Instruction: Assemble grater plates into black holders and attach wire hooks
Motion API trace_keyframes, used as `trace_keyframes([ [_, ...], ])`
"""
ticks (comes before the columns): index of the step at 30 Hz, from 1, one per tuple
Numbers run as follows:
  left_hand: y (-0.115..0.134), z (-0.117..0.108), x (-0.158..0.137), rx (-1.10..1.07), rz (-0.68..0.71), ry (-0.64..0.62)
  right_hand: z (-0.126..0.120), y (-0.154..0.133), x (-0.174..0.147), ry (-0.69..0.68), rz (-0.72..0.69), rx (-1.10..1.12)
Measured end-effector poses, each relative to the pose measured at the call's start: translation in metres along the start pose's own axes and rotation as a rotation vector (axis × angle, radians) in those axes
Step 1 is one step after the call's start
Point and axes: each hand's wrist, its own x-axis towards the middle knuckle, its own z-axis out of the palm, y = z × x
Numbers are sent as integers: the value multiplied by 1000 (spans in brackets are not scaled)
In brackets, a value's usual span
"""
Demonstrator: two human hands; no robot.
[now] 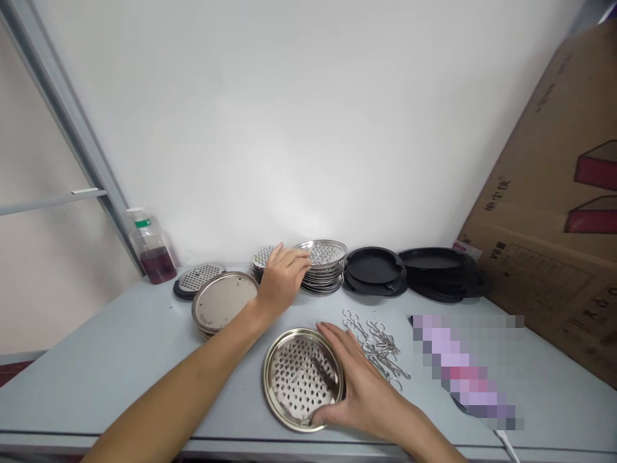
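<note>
My left hand (284,278) reaches to the back, its fingers closed at the left rim of a shiny rimmed grater disc (324,253) on top of a stack of metal discs (322,281). The thumb is mostly hidden. Near the front edge, my right hand (359,389) grips the right side of another round metal grater disc (301,379), thumb over the near rim and fingers round the far rim. A dark patch, perhaps shadow, shows on its perforated face. Left of it stands a stack of plain round metal plates (224,299), partly covered by my left forearm.
Several looped metal pins (378,344) lie right of the held disc. Black round trays (376,267) stand along the wall. A bottle of dark red liquid (157,257) is at back left. A cardboard box (554,244) and a pixelated item (463,370) are at right.
</note>
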Motion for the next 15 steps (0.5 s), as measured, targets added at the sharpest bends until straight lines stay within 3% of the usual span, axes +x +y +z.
trace_keyframes([
  [3, 18, -29, -19, -233, -70, 105, 3, 3, 2, 227, 26, 72],
  [8, 45, -75, -53, -670, -519, 52, 5, 10, 7, 618, -107, 268],
  [12, 51, -86, -73, -1057, -935, 43, 7, 9, 7, 661, -300, 290],
  [15, 48, -81, -83, -1332, -1159, 30, 5, 8, 4, 599, -304, 150],
])
